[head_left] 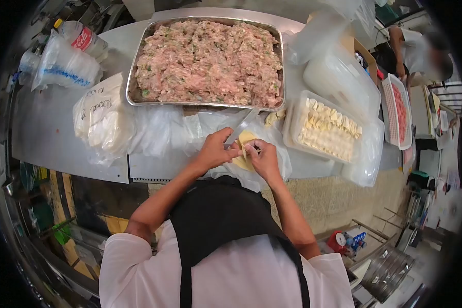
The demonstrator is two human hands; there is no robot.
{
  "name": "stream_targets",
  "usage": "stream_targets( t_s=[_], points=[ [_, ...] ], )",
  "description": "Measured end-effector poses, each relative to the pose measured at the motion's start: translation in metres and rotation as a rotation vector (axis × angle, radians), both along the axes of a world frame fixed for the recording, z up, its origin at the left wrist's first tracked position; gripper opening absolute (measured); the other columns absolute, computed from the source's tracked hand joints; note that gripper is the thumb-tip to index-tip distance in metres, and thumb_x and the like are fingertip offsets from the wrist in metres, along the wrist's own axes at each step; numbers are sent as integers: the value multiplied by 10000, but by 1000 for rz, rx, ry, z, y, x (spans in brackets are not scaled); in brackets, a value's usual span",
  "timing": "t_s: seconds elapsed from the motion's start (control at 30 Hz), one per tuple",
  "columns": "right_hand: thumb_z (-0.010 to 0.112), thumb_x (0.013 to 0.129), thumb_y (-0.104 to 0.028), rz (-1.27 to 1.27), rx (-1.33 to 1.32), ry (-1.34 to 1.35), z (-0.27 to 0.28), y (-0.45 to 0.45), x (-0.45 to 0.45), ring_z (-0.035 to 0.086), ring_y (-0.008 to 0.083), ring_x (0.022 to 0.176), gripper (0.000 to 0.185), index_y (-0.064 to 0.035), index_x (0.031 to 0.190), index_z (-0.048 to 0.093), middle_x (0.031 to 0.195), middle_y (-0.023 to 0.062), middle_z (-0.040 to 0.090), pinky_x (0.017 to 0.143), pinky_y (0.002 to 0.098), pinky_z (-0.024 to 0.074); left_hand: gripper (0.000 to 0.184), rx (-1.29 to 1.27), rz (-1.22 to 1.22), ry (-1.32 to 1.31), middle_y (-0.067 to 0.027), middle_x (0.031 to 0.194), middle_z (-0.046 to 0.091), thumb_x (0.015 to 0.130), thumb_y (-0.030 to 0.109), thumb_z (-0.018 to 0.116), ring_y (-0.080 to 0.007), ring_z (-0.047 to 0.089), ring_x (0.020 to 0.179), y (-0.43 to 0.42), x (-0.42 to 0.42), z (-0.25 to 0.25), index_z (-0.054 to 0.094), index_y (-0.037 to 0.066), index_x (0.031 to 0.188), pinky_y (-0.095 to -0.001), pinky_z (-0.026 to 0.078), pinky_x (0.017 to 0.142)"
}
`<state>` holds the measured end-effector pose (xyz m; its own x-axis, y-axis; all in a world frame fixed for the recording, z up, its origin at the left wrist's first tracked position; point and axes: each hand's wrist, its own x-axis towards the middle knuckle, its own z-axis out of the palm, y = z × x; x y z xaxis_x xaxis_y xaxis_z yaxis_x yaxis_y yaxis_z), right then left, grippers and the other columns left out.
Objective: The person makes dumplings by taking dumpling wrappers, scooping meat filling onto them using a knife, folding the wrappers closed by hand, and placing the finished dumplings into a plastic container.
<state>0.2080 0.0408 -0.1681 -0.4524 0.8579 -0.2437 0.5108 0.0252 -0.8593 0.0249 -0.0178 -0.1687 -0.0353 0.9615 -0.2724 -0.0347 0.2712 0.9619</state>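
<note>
Minced meat (205,61) is filling the metal tray (130,91), dumplings (329,134) are lining the plastic box (291,123), while the left hand (214,151) and right hand (263,160) are pinching dough (246,137).

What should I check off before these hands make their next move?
1. Dough steadied by the right hand: ok, fingers pinch it.
2. Metal blade in the left hand: ok.
3. Meat uncovered and nearby: ok, just beyond the hands.
4. Dough fully closed: cannot tell, fingers hide part of it.
5. Box of shaped dough pieces open: ok.
6. Room left in the box: cannot tell.
</note>
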Motion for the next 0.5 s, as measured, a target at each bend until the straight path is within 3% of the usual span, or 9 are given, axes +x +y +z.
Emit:
stream_targets(
  t_s=[0.2, 0.3, 0.37, 0.5],
  points=[
    [651, 897, -103, -60, 62, 40, -14, -2, 8, 677, 241, 734, 147, 31, 944, 692, 848, 184, 702, 710, 347, 524, 270, -95, 79, 22, -42, 793, 625, 817, -8, 699, -127, 646, 559, 5, 9, 0, 567, -1, 1052, -271, 467, 416],
    [620, 949, -130, -103, 21, 125, -20, 4, 21, 653, 185, 804, 162, 22, 988, 660, 905, 117, 697, 767, 322, 510, 258, -60, 122, 115, -42, 784, 620, 801, -11, 681, -133, 641, 551, 1, 7, -7, 562, -11, 1030, -271, 469, 413],
    [574, 1005, -170, -227, -160, 373, -19, 2, 26, 579, 125, 840, 176, -3, 1012, 627, 958, 44, 657, 788, 287, 472, 245, -54, 130, 157, -44, 788, 623, 799, -6, 676, -130, 639, 552, -4, 8, -16, 561, -14, 1015, -273, 476, 422],
    [537, 1037, -199, -300, -344, 468, -19, -1, 41, 507, 86, 826, 186, -27, 1010, 602, 929, -2, 603, 769, 258, 435, 201, 20, 109, 373, -58, 802, 631, 801, 2, 658, -111, 620, 553, -10, 9, -28, 562, -26, 976, -278, 500, 458]
  ],
)
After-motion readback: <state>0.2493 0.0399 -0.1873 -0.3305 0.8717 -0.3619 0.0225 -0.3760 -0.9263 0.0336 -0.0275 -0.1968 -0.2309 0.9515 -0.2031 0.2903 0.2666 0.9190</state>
